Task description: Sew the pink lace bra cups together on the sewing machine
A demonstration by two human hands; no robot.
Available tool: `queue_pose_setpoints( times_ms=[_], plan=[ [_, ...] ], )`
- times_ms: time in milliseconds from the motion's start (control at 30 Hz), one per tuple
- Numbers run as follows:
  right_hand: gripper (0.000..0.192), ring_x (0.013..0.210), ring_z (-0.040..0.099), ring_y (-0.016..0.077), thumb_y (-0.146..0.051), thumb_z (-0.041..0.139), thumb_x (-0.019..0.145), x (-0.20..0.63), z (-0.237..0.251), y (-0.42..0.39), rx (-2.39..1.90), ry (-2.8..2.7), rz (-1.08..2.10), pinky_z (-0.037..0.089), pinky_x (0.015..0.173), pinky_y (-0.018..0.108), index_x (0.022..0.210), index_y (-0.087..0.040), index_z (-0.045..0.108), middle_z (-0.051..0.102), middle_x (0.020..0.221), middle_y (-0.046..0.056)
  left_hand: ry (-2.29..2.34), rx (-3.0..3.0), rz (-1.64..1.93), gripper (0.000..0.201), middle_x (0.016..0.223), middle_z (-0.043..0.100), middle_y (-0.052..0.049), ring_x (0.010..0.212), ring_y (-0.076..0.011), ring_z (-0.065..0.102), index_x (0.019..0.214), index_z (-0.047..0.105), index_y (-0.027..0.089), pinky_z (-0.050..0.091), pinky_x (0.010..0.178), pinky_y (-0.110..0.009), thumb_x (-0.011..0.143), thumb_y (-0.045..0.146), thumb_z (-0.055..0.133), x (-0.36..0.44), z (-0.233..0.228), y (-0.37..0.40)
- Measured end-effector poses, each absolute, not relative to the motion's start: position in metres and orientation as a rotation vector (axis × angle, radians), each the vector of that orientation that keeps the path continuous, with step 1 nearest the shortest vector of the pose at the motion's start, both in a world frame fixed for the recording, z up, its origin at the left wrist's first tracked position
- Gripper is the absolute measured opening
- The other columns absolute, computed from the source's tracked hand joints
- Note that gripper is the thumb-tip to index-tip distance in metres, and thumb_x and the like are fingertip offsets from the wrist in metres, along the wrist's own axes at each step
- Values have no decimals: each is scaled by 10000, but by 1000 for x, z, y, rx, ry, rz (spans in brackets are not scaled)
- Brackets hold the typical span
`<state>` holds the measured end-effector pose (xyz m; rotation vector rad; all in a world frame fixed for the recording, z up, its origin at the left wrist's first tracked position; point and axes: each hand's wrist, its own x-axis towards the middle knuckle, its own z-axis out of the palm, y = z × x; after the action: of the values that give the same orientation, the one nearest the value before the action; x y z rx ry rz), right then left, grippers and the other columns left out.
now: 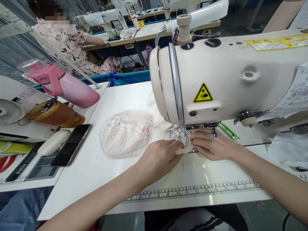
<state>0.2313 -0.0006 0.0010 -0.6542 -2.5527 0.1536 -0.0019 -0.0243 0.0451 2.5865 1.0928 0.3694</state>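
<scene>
A strip of white lace fabric [183, 136] lies under the head of a sewing machine [223, 77]. My left hand [161, 156] pinches the lace's near left edge between thumb and fingers. From the right, my right hand [211, 144] reaches in beneath the machine head, its fingers bent onto the lace's right edge. The needle area is mostly hidden by the machine head and my fingers. Left of my left hand rests a bunched pile of pale lace pieces [126, 134], with more pale fabric behind the lace.
Green thread snips [227, 130] lie right of the needle area. A ruler strip [192, 191] runs along the table's front. At left are a phone [72, 145], a pink bottle [64, 84] and an amber cup [56, 112]. A seated person [64, 48] works at another table beyond.
</scene>
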Motion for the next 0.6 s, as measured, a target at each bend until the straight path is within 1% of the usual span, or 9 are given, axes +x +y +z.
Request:
queue_pose_setpoints(
  times_ms=[67, 133, 200, 267, 300, 367, 467, 533, 600],
  plan=[
    [208, 812, 553, 176, -255, 439, 927, 232, -1, -1, -680, -2550, 147, 410, 729, 321, 863, -173, 620, 651, 858, 56, 1118, 2581, 478, 255, 626, 605, 10, 533, -110, 559, 836, 613, 164, 394, 493, -214, 975, 287, 438, 2, 39, -23],
    [228, 822, 556, 184, -361, 494, 911, 231, -4, -3, -715, -2537, 122, 394, 679, 310, 902, -171, 620, 654, 875, 64, 1097, 2603, 547, 355, 526, 523, 31, 457, -88, 476, 710, 577, 161, 334, 457, -209, 992, 297, 409, 4, 38, -22],
    [215, 832, 560, 184, -352, 509, 903, 230, -7, -4, -729, -2513, 68, 371, 653, 300, 940, -167, 612, 656, 863, 59, 1035, 2661, 573, 411, 499, 497, 35, 433, -79, 434, 653, 557, 155, 310, 452, -215, 1003, 289, 389, 5, 39, -22],
    [143, 822, 558, 171, -224, 479, 896, 229, -9, -6, -731, -2484, -32, 341, 635, 294, 934, -172, 608, 661, 836, 40, 954, 2734, 583, 417, 517, 528, 30, 439, -78, 449, 673, 585, 151, 329, 470, -217, 1011, 269, 372, 4, 41, -22],
    [153, 808, 554, 163, -157, 459, 879, 228, -9, -6, -735, -2466, -93, 325, 625, 295, 910, -179, 608, 664, 822, 28, 912, 2773, 592, 409, 527, 541, 28, 445, -82, 461, 703, 607, 151, 342, 477, -220, 1012, 278, 371, 4, 41, -23],
    [217, 777, 542, 150, -66, 432, 840, 228, -7, -6, -741, -2441, -197, 301, 611, 300, 844, -194, 607, 669, 796, 3, 841, 2856, 603, 382, 544, 549, 25, 460, -98, 481, 775, 636, 152, 367, 487, -236, 1000, 357, 405, 4, 40, -23],
    [269, 736, 524, 137, -10, 418, 813, 229, -2, -6, -721, -2439, -254, 295, 602, 304, 759, -208, 593, 662, 753, -24, 787, 2984, 504, 337, 641, 583, -2, 548, -138, 530, 871, 636, 143, 412, 525, -274, 947, 440, 498, 3, 35, -24],
    [282, 726, 522, 135, -2, 413, 810, 230, -1, -5, -717, -2455, -250, 303, 600, 306, 735, -211, 587, 656, 739, -25, 790, 3028, 404, 252, 727, 605, -24, 629, -160, 556, 925, 622, 140, 436, 570, -292, 942, 367, 513, 4, 32, -25],
    [287, 729, 528, 138, -7, 408, 816, 230, 0, -4, -712, -2470, -228, 323, 607, 308, 726, -214, 585, 650, 729, -20, 797, 3055, 353, 164, 752, 600, -28, 653, -166, 547, 950, 608, 145, 433, 582, -298, 940, 247, 481, 4, 29, -24]
  ],
)
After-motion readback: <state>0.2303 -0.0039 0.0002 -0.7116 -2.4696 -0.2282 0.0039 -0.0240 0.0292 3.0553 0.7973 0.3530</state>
